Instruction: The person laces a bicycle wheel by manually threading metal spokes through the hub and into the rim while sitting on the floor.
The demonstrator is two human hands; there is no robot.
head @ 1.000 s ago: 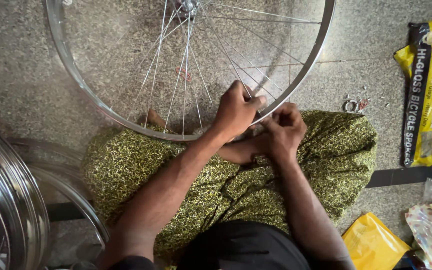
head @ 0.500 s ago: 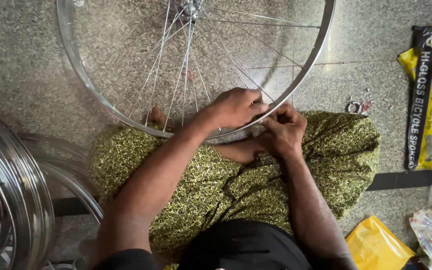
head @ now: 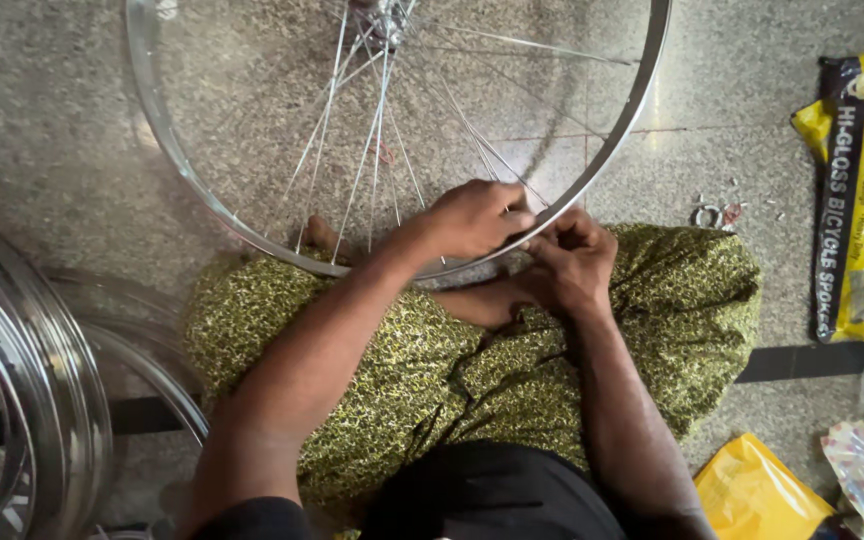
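- Rims [head: 22,400], shiny and stacked, stand at the far left, well apart from both hands, with bare stone floor [head: 72,130] between them and the wheel.
- Wheel rim [head: 192,190], a silver hoop with thin spokes [head: 367,150] fanning from a hub at the top edge, curves down to the lap; its lowest arc runs right under the hands.
- Left hand [head: 472,218] lies over that bottom arc, fingers curled down on the rim; whether they pinch a spoke end I cannot tell.
- Right hand [head: 574,262] sits just beside it, touching it, fingers closed together at the rim's inner edge around something too small to make out.
- Patterned green cloth [head: 422,360] on the crossed legs spreads below both hands and bears the rim.
- Small metal bits [head: 710,214] lie on the floor right of the right hand, near the knee.
- Yellow and black packet [head: 852,190] lies further right, well apart; a yellow bag [head: 757,495] sits low at the right corner.
- Against the frames before, the left hand has flattened lower onto the rim and the view has shifted slightly; the right hand stays in its place.
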